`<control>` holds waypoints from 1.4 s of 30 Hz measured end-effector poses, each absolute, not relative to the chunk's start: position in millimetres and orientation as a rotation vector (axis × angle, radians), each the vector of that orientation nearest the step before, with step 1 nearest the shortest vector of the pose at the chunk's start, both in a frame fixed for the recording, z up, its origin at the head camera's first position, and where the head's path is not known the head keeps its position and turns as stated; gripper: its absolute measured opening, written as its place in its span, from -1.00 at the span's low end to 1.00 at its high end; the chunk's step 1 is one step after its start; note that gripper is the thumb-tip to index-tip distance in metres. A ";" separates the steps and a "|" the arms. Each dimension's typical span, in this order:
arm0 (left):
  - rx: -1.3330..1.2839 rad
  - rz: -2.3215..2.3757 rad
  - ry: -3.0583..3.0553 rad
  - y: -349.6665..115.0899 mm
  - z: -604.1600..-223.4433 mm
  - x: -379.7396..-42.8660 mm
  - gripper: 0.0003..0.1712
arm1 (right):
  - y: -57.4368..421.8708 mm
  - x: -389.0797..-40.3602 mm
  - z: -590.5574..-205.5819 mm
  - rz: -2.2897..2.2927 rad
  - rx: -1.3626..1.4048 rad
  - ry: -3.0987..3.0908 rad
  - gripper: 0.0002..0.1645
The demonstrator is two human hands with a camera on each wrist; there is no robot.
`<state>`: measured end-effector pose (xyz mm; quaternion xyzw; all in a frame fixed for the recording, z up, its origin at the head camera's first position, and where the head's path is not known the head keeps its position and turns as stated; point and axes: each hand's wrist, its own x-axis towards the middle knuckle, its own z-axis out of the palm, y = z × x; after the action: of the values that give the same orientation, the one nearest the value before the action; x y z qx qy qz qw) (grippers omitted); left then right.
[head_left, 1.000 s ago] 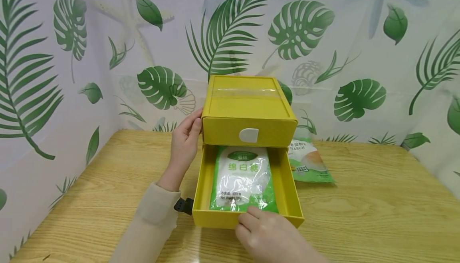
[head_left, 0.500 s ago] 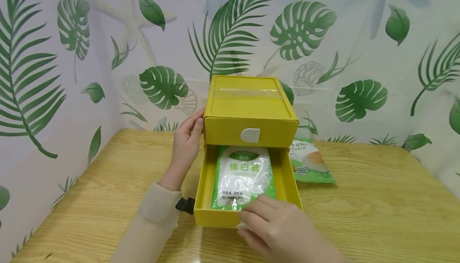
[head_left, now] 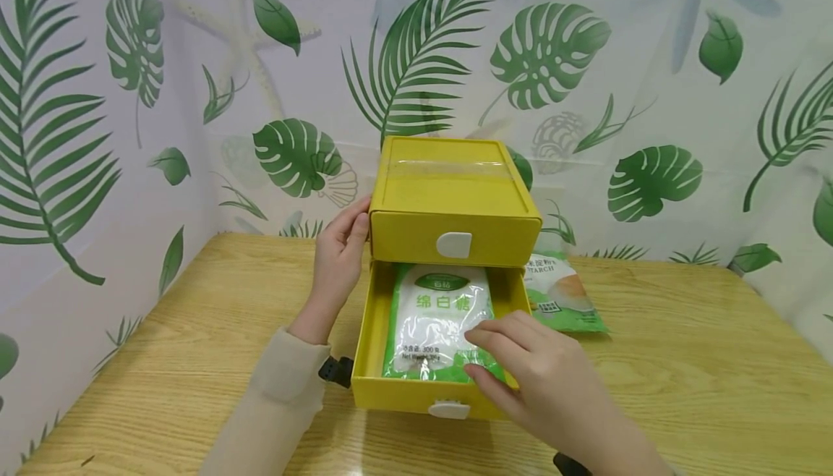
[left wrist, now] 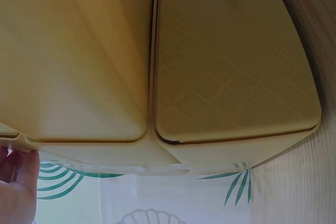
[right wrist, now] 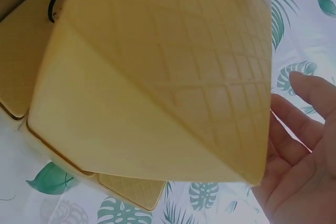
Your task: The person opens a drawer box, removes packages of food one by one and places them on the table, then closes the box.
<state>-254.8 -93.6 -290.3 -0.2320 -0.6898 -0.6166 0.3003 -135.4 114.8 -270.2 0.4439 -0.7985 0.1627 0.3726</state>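
A yellow two-drawer storage box (head_left: 455,179) stands on the table, its upper drawer closed and its lower drawer (head_left: 390,394) pulled out. Inside the lower drawer lies a white and green bag of soft white sugar (head_left: 432,324), face up. At the box's left side, my left hand (head_left: 338,252) rests its fingertips against the wall near the front edge. My right hand (head_left: 540,367) hangs over the drawer's front right corner, thumb and fingers apart, its fingertips overlapping the bag's lower right part. The drawer's white pull tab (head_left: 449,409) shows free of the hand.
Behind the box's right side a green and white starch bag (head_left: 562,291) lies on the wooden table (head_left: 683,360), partly hidden. A leaf-print cloth (head_left: 416,64) covers the walls behind. Part of a black wrist strap (head_left: 335,370) shows by the left sleeve.
My right hand has let go of the lower drawer's pull tab and moved up and right over the drawer, its fingers spreading. The left hand stays at the box's side; the drawer stays pulled out.
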 end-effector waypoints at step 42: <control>-0.627 -1.621 -1.812 -93.9 -292.0 -256.5 -0.66 | 107.8 -177.5 -289.9 -0.162 0.615 -2.899 -0.49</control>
<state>-256.5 -93.9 -292.0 -0.2376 -0.6860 -0.6137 0.3103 -177.5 107.8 -289.9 0.2064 -0.9731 -0.0544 0.0865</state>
